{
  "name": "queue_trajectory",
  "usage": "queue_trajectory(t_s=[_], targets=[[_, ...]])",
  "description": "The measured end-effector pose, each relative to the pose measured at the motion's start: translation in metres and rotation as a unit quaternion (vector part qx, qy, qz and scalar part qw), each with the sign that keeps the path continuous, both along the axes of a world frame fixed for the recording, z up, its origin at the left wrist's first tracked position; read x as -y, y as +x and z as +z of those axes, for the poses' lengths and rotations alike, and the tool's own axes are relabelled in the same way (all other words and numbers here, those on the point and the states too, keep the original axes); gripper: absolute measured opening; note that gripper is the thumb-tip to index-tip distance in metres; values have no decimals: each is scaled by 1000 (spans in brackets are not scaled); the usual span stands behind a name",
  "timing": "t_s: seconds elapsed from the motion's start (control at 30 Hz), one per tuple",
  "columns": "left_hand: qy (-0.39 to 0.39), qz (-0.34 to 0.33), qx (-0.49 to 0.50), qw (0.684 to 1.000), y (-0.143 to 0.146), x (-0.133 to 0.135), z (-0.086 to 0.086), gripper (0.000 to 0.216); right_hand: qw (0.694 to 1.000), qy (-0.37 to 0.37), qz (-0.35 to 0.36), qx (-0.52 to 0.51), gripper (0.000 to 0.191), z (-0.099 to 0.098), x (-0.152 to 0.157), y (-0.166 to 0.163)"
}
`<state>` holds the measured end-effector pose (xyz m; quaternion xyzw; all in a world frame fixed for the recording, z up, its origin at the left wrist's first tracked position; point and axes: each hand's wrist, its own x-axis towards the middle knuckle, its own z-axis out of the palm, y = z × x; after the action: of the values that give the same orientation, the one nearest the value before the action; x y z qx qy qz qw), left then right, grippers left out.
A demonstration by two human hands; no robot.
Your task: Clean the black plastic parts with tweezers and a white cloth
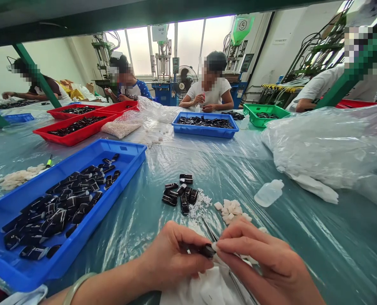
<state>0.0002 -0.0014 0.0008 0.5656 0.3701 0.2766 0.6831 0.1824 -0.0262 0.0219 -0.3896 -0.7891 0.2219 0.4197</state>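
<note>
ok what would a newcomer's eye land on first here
Likely the big blue tray on the left, heaped with small black pieces. Next, a dark piece in the grip of the left hand, bottom centre, the right hand at its end. Beyond, a person in white behind another blue tray.

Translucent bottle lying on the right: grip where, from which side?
Probably mid-body: pinch the translucent bottle across its width, right hand, once free, coming from above and the near side. It lies flat, its neck toward the plastic bag.
</note>
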Motion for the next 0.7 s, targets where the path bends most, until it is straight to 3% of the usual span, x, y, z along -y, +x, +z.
queue_trajectory(t_s=[0.27, 0.7], targets=[[38, -40, -23, 998, -1, 1, 4, 8, 999, 9, 12, 39, 16, -1, 0, 0], [2, -35, -31, 999, -1, 0, 1, 9, 997, -11, 30, 69, 26, -7, 2, 2]])
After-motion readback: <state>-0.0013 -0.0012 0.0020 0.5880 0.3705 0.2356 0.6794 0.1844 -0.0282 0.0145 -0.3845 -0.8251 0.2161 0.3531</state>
